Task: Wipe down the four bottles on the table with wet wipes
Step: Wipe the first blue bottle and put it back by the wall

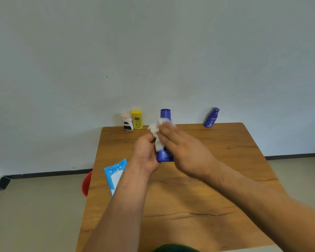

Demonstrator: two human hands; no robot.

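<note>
On the near part of the table both forearms reach forward, and the wipes pack lies at the left edge beside the left forearm, with a red bin on the floor just beyond that edge. Mid-table, the left hand curls round the lower body of the big blue bottle, which stands upright between the two hands; whether its base rests on the wood or is lifted cannot be told. The right hand lies with its fingers fairly straight across the bunched wipe, pressing it to the bottle's upper body just under the cap. To do this step well, the left grip should stay low and firm so the bottle does not twist away, while the right hand drags the wipe down the side in long strokes. The bottle probably needs turning in the left hand so each face is covered, then the cap and shoulder. The bunched wipe would likely clean better spread flatter. At the far edge a white bottle and a yellow bottle stand touching or nearly so. A small blue bottle stands well to the right; all three are still to be handled or already done, which cannot be judged here.
</note>
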